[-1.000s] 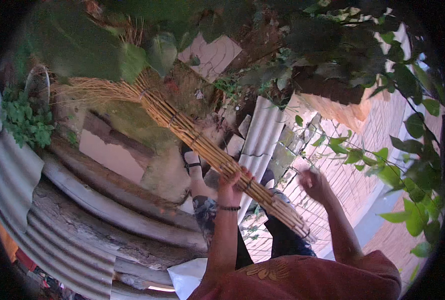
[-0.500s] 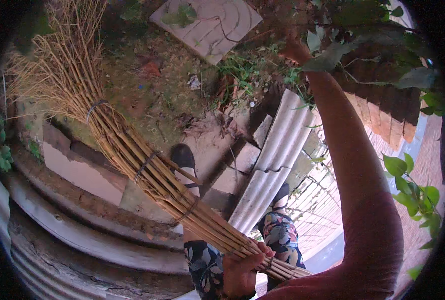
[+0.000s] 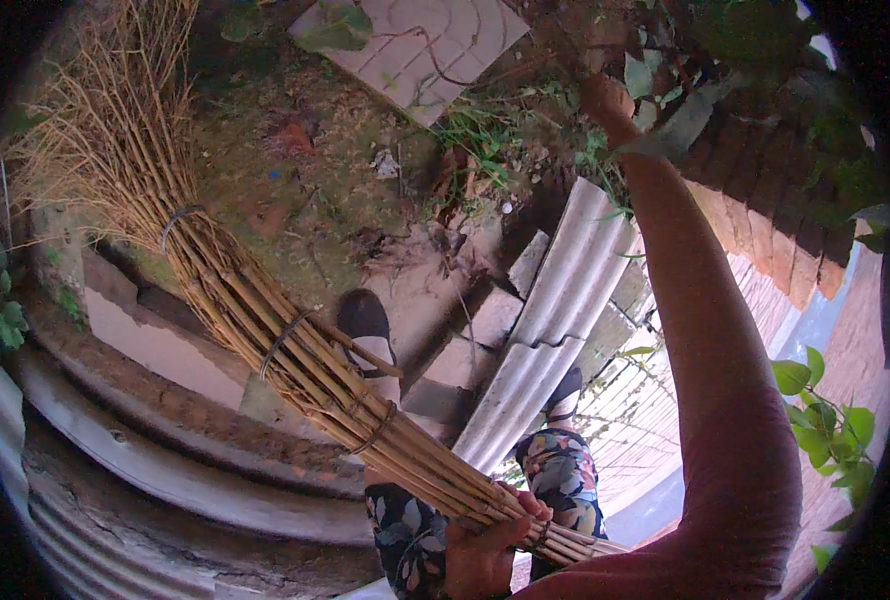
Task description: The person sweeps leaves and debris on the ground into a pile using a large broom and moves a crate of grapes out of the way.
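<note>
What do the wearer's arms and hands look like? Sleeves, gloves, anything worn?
Left hand and right hand look bare, no gloves. Right arm has a dull-red sleeve ending around the elbow; forearm bare, nothing visible worn on it. Left sleeve can't be made out.

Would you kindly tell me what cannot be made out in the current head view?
All in the head view:
- Right hand: its fingers fade into dark shade, so any grip is unclear.
- Stalk bundle: its lower end disappears behind the maroon sleeve; some thin tips are cut off by the upper edge.
- Patterned slab: its far part is cut off by the upper edge.
</note>
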`<state>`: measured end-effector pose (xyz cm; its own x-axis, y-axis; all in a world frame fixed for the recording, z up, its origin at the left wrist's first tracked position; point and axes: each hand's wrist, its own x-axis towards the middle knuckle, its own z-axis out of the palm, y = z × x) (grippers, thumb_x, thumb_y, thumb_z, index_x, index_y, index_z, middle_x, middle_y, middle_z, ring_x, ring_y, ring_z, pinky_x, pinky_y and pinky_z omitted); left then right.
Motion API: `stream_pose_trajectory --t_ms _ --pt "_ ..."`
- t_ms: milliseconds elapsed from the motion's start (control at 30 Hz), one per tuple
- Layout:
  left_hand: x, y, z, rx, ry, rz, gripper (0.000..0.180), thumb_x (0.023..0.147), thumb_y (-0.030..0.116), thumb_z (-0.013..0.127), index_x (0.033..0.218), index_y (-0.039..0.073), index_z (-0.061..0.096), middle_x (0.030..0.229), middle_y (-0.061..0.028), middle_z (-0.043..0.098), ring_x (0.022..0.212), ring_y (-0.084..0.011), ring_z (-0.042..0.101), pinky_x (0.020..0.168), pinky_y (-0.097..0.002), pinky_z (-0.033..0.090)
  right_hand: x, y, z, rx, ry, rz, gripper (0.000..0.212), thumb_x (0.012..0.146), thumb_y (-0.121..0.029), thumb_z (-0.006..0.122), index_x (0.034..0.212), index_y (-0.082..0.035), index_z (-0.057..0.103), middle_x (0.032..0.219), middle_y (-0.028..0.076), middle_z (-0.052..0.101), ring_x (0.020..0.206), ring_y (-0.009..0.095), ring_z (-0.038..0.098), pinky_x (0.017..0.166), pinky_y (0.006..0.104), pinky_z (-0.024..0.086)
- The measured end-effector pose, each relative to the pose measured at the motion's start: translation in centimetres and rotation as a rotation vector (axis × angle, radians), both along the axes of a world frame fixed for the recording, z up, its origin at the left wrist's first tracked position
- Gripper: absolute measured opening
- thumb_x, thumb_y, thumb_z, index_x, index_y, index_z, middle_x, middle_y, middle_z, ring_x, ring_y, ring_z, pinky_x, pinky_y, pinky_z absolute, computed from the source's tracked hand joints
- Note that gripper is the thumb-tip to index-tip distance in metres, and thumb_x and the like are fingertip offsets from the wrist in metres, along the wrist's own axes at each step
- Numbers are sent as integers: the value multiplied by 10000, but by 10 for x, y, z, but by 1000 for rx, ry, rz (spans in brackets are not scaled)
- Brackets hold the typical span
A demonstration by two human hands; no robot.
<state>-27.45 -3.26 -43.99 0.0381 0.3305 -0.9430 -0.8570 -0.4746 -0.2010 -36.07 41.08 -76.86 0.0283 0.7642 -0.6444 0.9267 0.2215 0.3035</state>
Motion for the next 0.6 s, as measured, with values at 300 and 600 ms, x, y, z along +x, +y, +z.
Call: stream_pose_trajectory --t_ms 300,600 --pt "7 -3 -9 133 23 0 244 661 35 578 879 29 468 749 -100 498 666 -201 493 592 -315 420 49 25 14 -130 1122 535 494 704 -242 581 1127 -37 430 1042 110 523 931 202 505 776 342 421" --pt "2 12 -7 11 68 -118 262 662 45 582 896 29 465 766 -109 499 694 -228 487 657 -378 411 81 -5 -31 -64 -46 494 578 655 -323 619 1126 -38 443 1089 152 493 1006 247 477 831 372 388"
